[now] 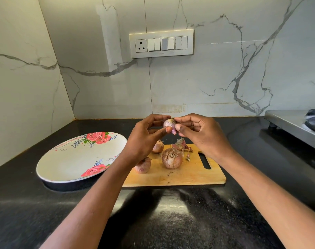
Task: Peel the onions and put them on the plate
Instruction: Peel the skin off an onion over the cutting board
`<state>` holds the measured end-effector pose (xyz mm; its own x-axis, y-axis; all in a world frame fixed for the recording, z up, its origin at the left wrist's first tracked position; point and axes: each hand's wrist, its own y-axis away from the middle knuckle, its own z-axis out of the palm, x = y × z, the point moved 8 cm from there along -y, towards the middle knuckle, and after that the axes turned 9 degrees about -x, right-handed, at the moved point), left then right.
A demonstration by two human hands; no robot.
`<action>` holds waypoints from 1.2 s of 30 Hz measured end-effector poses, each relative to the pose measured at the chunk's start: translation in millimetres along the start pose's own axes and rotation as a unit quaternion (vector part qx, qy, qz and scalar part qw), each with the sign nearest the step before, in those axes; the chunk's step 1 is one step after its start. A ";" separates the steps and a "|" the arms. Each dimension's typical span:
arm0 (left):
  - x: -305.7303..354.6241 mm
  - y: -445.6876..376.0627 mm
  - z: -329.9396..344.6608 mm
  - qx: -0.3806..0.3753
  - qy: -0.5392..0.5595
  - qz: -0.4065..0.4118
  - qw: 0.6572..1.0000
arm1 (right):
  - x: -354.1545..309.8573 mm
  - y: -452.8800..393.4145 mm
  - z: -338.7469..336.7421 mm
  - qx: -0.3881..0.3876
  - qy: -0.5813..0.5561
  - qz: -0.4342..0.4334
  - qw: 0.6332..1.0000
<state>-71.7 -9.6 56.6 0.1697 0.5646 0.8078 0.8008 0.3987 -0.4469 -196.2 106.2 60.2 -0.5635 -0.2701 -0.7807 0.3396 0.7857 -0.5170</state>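
A small onion (168, 123) is held up above the wooden cutting board (192, 174). My left hand (146, 137) pinches it between thumb and fingers from the left. From the right, my right hand (198, 133) pinches its skin with thumb and forefinger. Three unpeeled onions lie on the board: a large one (171, 159) in the middle, one (143, 166) at the left partly behind my left wrist, and a small one (158, 146) behind. Loose skin pieces (182, 145) lie at the board's back. The white flowered plate (75, 159) stands left of the board and holds nothing.
The black counter (171, 221) meets marble walls at the back and left. A steel stove (295, 124) stands at the far right. A switch panel (161, 43) hangs on the back wall.
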 end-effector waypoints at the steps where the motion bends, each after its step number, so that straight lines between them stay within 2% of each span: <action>1: 0.1 -0.1 -0.7 0.001 0.000 -0.001 1.000 | -1.6 0.3 0.7 -0.004 0.009 -0.003 1.000; 14: 1.4 0.1 -0.5 -0.010 0.031 -0.004 0.999 | -2.4 0.0 -2.6 0.010 -0.014 -0.014 1.000; 20: 2.5 0.7 -3.3 0.007 0.037 -0.004 0.999 | -2.6 -0.4 -0.2 -0.024 -0.027 0.021 0.999; 29: 1.6 0.3 -2.7 0.020 0.022 -0.001 1.000 | 1.3 3.1 0.1 0.000 -0.076 0.064 0.995; 36: -2.2 -0.1 -1.3 0.018 0.000 -0.004 1.000 | -4.5 6.3 0.4 0.017 0.007 0.053 0.998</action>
<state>-71.5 -11.8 55.3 0.1633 0.5604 0.8120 0.7809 0.4295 -0.4535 -191.3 112.2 60.3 -0.5325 -0.1785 -0.8274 0.4234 0.7903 -0.4429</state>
